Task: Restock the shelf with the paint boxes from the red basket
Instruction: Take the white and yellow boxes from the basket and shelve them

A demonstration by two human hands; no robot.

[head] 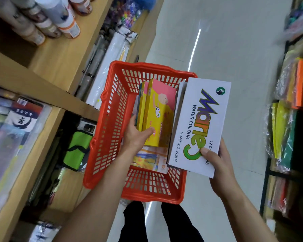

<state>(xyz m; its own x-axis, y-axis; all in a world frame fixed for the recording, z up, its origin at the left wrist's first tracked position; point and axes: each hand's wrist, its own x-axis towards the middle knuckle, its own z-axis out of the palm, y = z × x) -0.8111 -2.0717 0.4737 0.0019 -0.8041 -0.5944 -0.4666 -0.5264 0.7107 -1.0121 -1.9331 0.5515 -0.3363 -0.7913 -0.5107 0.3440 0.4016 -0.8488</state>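
Note:
A red basket (pixel 110 137) stands on the floor in front of me, beside the wooden shelf (pixel 59 55) on the left. My left hand (pixel 136 137) reaches into it and grips two yellow and pink paint boxes (pixel 157 112) standing on edge. My right hand (pixel 215 163) holds a white "Marie's Water Colour" box (pixel 199 124) by its near end, over the basket's right rim, with a second white box partly hidden behind it. Another colourful box (pixel 147 159) lies flat on the basket's bottom.
Spray cans (pixel 59 18) stand on the upper left shelf, paper rolls (pixel 108 67) lean below, and a green pouch (pixel 77 149) sits low down. Wrapped coloured paper packs (pixel 290 105) fill the rack on the right. The pale tiled aisle (pixel 234 41) runs ahead.

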